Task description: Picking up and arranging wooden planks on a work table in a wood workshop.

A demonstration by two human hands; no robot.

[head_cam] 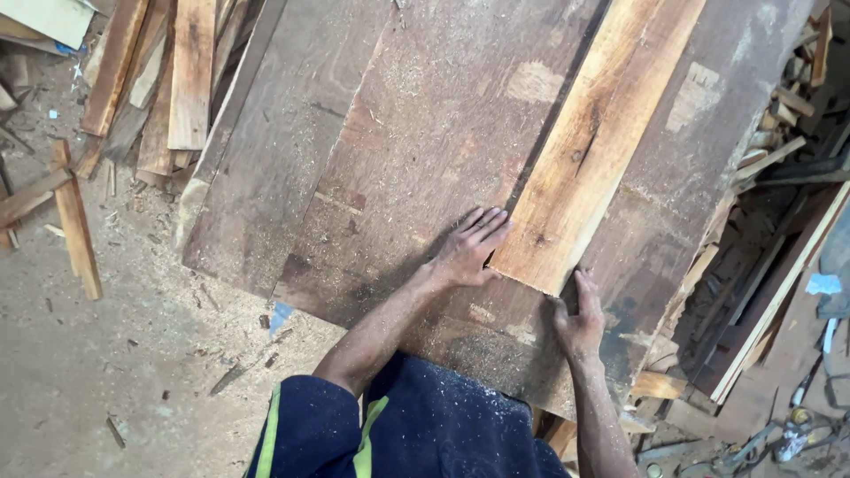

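A light orange-brown plank [589,142] lies lengthwise on a stack of wide dark boards [416,150] dusted with sawdust. My left hand [471,248] lies flat, fingers spread, on the dark board right against the plank's near left corner. My right hand [580,319] rests at the plank's near end, its thumb up along the right corner, fingers on the dark board below. Neither hand grips anything.
Loose planks and offcuts [155,80] are piled at the upper left on a sawdust-covered floor [106,354]. A wooden stake [75,217] lies on the floor at left. Scrap strips and long battens [770,265] crowd the right side. My dark blue clothing with a yellow-green stripe [390,434] fills the bottom.
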